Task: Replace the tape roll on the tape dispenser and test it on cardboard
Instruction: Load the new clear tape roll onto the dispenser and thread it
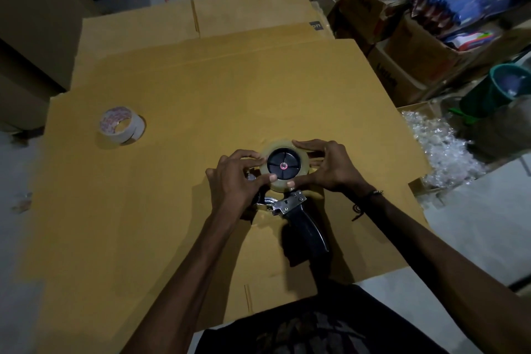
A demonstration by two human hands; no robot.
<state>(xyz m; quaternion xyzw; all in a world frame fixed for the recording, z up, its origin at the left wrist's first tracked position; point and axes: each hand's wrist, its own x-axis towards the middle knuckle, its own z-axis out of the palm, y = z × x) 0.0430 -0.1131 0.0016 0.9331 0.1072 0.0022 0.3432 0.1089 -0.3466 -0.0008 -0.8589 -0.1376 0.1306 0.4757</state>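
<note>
Both hands [235, 178] grip tape roll [287, 165] mid-cardboard [172, 195]

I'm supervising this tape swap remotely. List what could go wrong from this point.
1. Both hands, left hand and right hand, press the clear tape roll onto the black hub; if it seats crooked, it may bind.
2. The tape dispenser lies loose on the cardboard, its handle unheld, so it may slide.
3. The left fingers sit near the metal front parts; a slip might nick them.
</note>
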